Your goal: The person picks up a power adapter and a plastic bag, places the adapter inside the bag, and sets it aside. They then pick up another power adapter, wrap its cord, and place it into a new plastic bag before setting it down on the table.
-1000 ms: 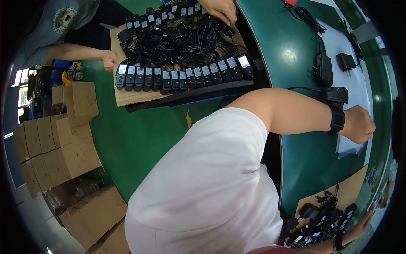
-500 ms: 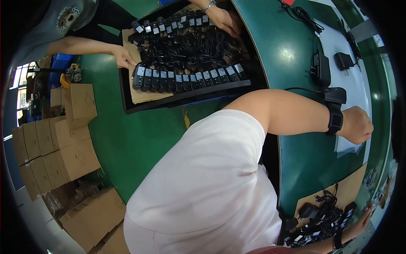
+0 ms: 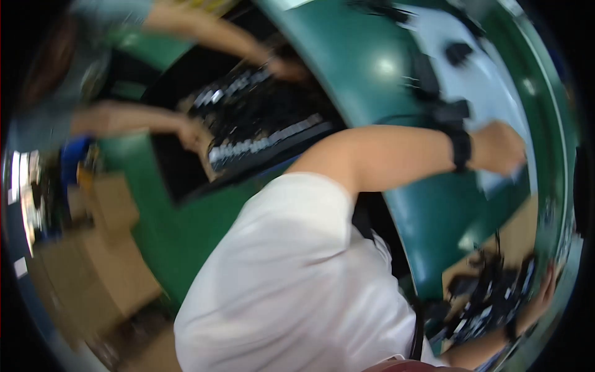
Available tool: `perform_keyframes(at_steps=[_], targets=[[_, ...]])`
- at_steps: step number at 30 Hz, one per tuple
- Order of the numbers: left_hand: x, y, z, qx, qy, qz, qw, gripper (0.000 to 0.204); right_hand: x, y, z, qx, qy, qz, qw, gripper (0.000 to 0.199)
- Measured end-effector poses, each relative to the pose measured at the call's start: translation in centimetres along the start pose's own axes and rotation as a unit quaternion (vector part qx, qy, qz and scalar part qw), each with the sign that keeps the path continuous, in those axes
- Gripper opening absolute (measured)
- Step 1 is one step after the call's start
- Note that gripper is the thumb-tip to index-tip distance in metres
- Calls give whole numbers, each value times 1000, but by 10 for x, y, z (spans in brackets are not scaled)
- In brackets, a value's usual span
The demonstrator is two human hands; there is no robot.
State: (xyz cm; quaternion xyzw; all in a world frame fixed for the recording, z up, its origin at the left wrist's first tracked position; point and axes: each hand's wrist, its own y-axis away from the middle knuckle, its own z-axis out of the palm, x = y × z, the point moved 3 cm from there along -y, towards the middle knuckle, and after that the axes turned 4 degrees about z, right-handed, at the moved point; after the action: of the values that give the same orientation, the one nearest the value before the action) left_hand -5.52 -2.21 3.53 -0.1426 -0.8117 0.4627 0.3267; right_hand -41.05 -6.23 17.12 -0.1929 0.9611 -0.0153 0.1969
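My left hand (image 3: 498, 147), with a black band (image 3: 460, 149) at its wrist, is curled closed over the edge of a white sheet (image 3: 486, 93) on the green table. Whatever its fingers may hold is hidden. Close to that wrist lies a black power adapter (image 3: 450, 111) with a cord. At the lower right my right hand (image 3: 546, 291) has its fingers stretched out, beside a heap of black adapters and cables (image 3: 480, 310) on brown cardboard. Another black adapter (image 3: 425, 75) and a small black plug-in block (image 3: 458, 53) rest farther up the table.
A co-worker's hands (image 3: 193, 133) grip cardboard in a black tray (image 3: 176, 180) filled with rows of adapters and coiled cables, beside the table edge. Brown cartons (image 3: 111, 266) are stacked at the left on the green floor (image 3: 164, 242). Motion blurs the picture.
My view has swung, so the table and tray sit turned and farther left. The co-worker's far arm reaches more into the tray. Both my hands keep much the same pose.
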Motion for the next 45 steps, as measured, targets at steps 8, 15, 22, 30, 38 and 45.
perform_keyframes(at_steps=[8, 15, 22, 30, 38, 45], targets=[[40, -49, 49, -112, 160, -130, 972, 8, 73, -7, -30, 73, -90, 51, 992, 32], [183, -51, -51, -406, 264, 149, 862, 12, 108, 14, 46, 152, 76, 79, 982, 42], [233, -47, -113, -278, 8, 349, 895, 13, 162, -64, 83, 17, 393, 222, 892, 60], [239, -40, -114, -246, 5, 311, 918, 15, 171, -62, 121, 158, 353, 209, 898, 46], [142, -40, -36, -324, 219, 24, 920, 17, 116, -2, 0, 384, -204, 243, 867, 25], [152, -59, 37, -236, 551, -104, 794, 59, -25, 48, -59, 156, -536, -108, 823, 28]])
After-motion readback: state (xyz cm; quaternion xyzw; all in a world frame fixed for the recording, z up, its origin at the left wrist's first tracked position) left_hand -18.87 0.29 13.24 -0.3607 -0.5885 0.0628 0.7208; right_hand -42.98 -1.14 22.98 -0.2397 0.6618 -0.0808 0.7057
